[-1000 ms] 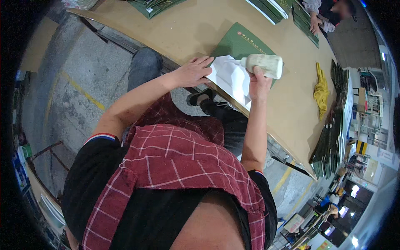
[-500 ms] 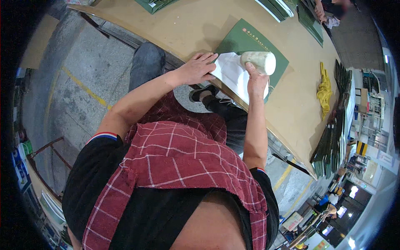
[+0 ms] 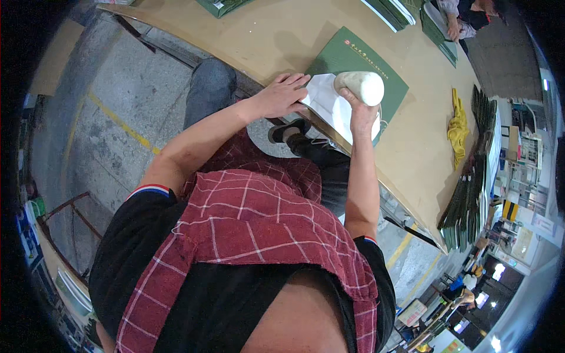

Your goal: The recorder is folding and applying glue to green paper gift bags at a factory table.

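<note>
The right hand is clenched around a pale cylindrical roller, its fingers wrapped about the lower part of the cylinder. Compared with the frame one second back, the roller sits nearer the middle of the green cover and stands more end-on to the camera, with its round end face showing; before, it lay further toward the cover's right edge and more on its side. The left hand remains flat, fingers spread and released, pressing on the left edge of the white sheet. It grips nothing.

The white sheet lies on the green cover, which rests flat on the bench at its near edge. The roller is over the upper part of the sheet; whether it touches cannot be told.

Judgement: the shift of the roller across the sheet, with the left hand holding the sheet in place, indicates a pressing or smoothing pass in progress.

Other items: a yellow cloth lies well apart to the right; stacked green covers line the bench's right edge.
</note>
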`<state>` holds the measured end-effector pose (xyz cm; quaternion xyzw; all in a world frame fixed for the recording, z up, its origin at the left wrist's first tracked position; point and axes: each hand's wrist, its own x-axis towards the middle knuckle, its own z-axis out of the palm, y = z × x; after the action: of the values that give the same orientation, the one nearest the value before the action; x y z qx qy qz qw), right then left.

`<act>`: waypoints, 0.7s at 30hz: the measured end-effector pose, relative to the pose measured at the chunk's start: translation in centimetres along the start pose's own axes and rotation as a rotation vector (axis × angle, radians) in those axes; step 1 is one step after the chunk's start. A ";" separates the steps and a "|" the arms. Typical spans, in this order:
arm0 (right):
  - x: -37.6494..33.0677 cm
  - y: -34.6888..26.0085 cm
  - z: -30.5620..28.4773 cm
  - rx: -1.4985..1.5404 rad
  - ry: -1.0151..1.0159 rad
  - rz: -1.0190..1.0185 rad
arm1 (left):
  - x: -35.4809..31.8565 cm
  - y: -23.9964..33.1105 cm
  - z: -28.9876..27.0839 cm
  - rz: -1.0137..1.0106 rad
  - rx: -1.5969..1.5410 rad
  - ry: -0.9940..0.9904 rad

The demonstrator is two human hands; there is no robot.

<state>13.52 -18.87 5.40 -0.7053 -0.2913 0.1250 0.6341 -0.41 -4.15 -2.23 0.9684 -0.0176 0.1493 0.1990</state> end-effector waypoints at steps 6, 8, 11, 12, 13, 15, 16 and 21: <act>-0.1 0.1 0.1 -0.010 0.010 0.012 | -0.1 0.0 0.1 -0.016 -0.006 -0.006; -0.3 -0.2 0.3 -0.015 0.020 0.024 | -0.1 -0.1 0.1 0.001 -0.001 0.011; -0.4 -1.0 0.4 -0.059 0.006 0.028 | -0.2 0.1 0.0 -0.003 -0.011 0.025; -0.4 -0.7 0.3 -0.058 0.011 0.028 | -0.2 0.0 0.0 0.001 -0.010 0.023; -0.4 -0.1 0.2 -0.095 0.055 0.006 | -0.1 0.0 -0.1 -0.004 -0.004 0.004; -0.5 0.6 -0.3 -0.132 0.110 -0.015 | 0.0 0.0 -0.1 0.002 0.003 -0.020; -0.4 0.8 -0.9 0.256 0.166 0.027 | 0.0 0.0 0.1 0.004 -0.011 -0.012; -1.7 0.7 -8.0 1.140 0.236 0.039 | 0.3 0.0 0.0 0.041 -0.062 -0.030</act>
<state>16.69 -26.45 5.69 -0.2669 -0.0921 0.1944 0.9394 -0.13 -4.16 -2.13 0.9633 -0.0449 0.1384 0.2254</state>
